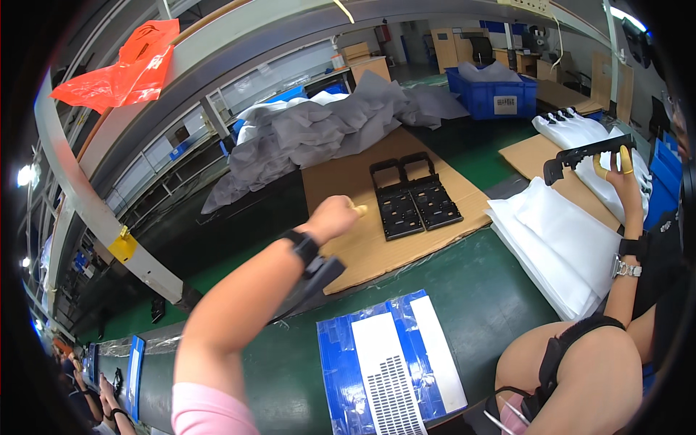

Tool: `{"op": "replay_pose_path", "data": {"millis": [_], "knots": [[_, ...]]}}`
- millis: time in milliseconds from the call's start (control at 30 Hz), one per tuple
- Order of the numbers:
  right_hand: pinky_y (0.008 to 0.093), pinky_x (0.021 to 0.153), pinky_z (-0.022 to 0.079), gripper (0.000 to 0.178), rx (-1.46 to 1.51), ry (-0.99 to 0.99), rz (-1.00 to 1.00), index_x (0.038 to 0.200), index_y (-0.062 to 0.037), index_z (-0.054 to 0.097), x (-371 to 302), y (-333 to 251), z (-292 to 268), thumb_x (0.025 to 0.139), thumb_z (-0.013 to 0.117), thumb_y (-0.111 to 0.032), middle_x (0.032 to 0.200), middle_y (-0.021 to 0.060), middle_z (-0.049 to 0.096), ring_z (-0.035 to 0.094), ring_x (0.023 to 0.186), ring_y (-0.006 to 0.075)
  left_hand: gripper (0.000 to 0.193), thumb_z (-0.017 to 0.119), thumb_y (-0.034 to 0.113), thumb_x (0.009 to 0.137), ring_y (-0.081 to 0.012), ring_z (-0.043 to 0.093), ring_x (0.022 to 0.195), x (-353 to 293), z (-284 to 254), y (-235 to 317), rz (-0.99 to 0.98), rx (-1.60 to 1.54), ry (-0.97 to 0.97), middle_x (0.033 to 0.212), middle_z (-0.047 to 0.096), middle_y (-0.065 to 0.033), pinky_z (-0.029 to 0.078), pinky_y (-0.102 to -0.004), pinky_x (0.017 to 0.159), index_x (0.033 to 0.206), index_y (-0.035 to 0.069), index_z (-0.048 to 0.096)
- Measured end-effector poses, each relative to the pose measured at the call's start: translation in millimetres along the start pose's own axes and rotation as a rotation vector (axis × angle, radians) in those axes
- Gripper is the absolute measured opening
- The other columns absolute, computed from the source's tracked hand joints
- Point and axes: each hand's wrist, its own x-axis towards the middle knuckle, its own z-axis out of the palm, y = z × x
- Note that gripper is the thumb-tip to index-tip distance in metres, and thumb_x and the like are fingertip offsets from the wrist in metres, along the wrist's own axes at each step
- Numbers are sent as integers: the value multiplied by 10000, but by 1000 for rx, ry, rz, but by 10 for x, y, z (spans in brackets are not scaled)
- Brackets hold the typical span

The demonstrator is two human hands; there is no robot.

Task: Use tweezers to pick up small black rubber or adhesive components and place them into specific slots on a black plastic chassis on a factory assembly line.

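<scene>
My left hand (333,219) is over the left part of a brown cardboard sheet (337,254). Its fingers are curled together, a yellow finger cot shows at the tip, and whatever they may hold is hidden. A black strap with a small black box (322,278) is at that wrist. To the right of this hand, two black plastic frames (413,199) lie side by side on the cardboard, apart from it. My right arm (580,373) is bent close at the lower right, crossed by a black strap; its fingers do not show. Thin pale prongs (500,420) lie beside it.
At the right, what looks like a co-worker's hand (622,177) holds a black part (587,156) above white foam sheets (558,239). A blue taped board (391,362) lies on the green table (290,377). Grey wrapping (312,130) and a blue bin (500,98) are behind.
</scene>
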Motion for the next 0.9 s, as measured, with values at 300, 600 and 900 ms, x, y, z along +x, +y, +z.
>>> {"op": "replay_pose_path", "data": {"millis": [300, 600, 900], "knots": [[318, 392, 363, 71, 32, -206, 90, 655, -19, 499, -105, 113, -160, 699, 520, -71, 547, 133, 504, 478, 447, 223, 216, 550, 159, 683, -366, 558, 769, 632, 549, -122, 87, 202, 303, 772, 577, -235, 443, -386, 726, 719, -48, 603], [238, 453, 366, 153, -183, 689, 289, 791, 12, 549, -315, 357, -52, 793, 481, -125, 626, 106, 539, 452, 483, 147, 96, 483, 52, 789, -145, 552, 685, -1354, -376, -148, -49, -1442, 118, 789, 550, -60, 469, -278, 651, 874, 15, 506], [182, 498, 361, 244, -397, 1679, 733, 859, 46, 575, -788, 1082, 528, 854, 469, -173, 710, 98, 577, 450, 524, 66, 400, 409, 47, 730, -254, 541, 915, -2838, 14, -187, -244, -1824, -35, 1020, 513, -161, 462, -378, 795, 1125, -4, 370]]}}
